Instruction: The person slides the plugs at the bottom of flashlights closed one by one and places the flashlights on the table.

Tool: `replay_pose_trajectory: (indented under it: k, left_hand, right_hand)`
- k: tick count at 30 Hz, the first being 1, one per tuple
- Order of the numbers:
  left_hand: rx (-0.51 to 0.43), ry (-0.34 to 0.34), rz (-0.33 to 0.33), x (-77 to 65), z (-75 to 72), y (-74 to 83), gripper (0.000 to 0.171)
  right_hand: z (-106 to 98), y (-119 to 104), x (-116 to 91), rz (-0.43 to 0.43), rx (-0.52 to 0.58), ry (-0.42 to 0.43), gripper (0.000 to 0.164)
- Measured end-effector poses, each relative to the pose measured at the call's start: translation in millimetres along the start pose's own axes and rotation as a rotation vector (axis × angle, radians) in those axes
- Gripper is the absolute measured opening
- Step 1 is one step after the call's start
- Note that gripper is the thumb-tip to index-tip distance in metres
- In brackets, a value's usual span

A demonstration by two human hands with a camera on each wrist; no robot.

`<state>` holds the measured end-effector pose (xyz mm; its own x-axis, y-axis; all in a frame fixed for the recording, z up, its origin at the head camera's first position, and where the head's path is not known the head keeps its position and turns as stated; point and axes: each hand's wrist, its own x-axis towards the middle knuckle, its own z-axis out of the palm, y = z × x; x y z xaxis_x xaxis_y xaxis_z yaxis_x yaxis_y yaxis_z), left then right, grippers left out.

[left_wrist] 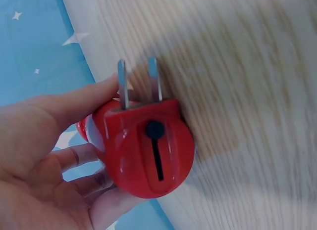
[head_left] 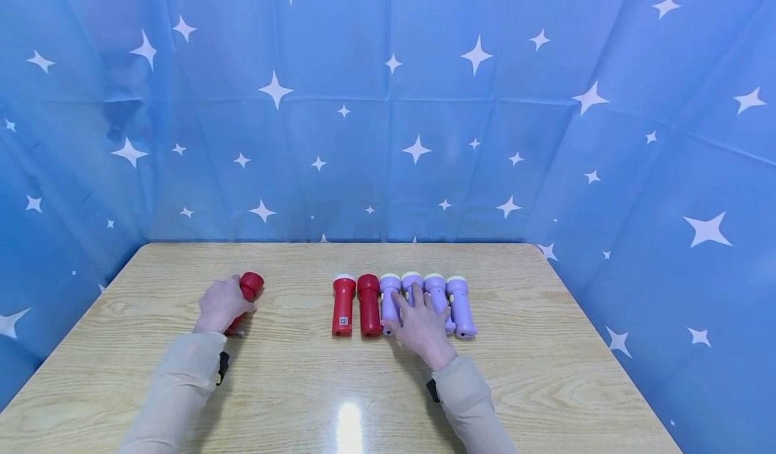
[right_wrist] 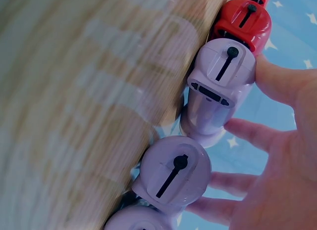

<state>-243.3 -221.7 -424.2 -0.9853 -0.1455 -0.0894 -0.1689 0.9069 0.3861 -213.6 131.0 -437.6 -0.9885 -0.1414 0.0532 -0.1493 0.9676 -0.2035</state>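
Note:
On the left of the table my left hand grips a red flashlight. In the left wrist view its red butt end faces the camera, with two metal plug prongs sticking out. My right hand lies spread over a row of lavender flashlights, its fingers fairly straight. In the right wrist view the thumb and index finger touch either side of one lavender flashlight, and other fingertips reach the neighbouring lavender flashlight. The hand partly hides the middle ones in the head view.
Two red flashlights, one with a white rim and one darker, lie just left of the lavender row. The wooden table ends at a blue star-patterned curtain behind and at both sides.

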Motion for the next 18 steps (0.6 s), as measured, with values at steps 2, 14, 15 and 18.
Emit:
replay_pose_trajectory:
  k: [2, 14, 15, 18]
  left_hand:
    - [-0.003, -0.004, 0.004, -0.7, 0.5, 2.6, 0.052]
    - [0.002, 0.003, 0.013, -4.4, 11.6, 16.8, 0.062]
    - [0.004, -0.001, 0.018, -5.2, 12.0, 18.6, 0.062]
    - [0.003, -0.01, 0.039, -7.8, 13.2, 24.1, 0.061]
  right_hand:
    - [0.0, -0.3, 0.0, -0.002, -0.004, 0.003, 0.062]
    - [-1.3, -1.1, -1.5, -0.004, 0.003, 0.01, 0.063]
    - [-1.0, -0.9, -1.4, -0.005, 0.002, 0.01, 0.063]
    - [-0.4, -0.2, -1.3, -0.008, 0.004, 0.013, 0.062]
